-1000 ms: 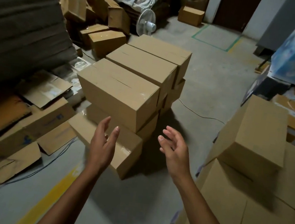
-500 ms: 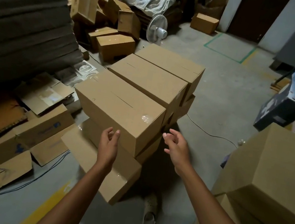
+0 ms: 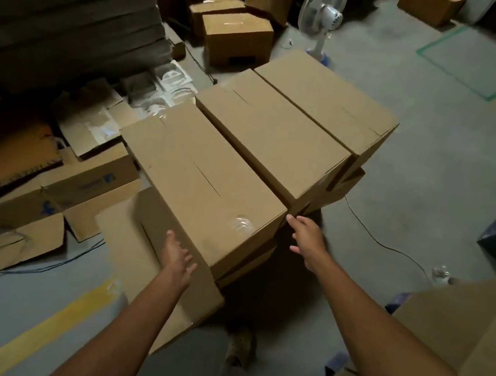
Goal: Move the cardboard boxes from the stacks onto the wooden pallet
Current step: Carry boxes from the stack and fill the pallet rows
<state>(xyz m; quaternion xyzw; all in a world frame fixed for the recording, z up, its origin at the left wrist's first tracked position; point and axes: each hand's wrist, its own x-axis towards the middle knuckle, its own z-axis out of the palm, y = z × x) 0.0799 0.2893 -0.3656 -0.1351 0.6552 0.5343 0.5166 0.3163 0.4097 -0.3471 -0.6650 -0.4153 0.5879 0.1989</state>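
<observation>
Three sealed cardboard boxes lie side by side on top of a stack in the middle of the floor: the nearest box (image 3: 200, 178), the middle box (image 3: 272, 133) and the far box (image 3: 326, 95). More boxes sit beneath them, one lower box (image 3: 147, 256) jutting toward me. My left hand (image 3: 177, 260) reaches at the near left side of the nearest box with fingers spread, holding nothing. My right hand (image 3: 305, 235) is open at that box's right end, fingertips at its corner. No wooden pallet is visible.
Flattened cardboard (image 3: 50, 179) and cables litter the floor at left under dark stacked sheets. Loose boxes (image 3: 235, 39) and a white standing fan (image 3: 323, 13) are behind the stack. Another cardboard stack (image 3: 457, 344) rises at the right. A yellow floor line (image 3: 45, 328) runs lower left.
I have stepped closer and look more steeply down on the stack. Both hands moved forward and apart to either side of the nearest top box.
</observation>
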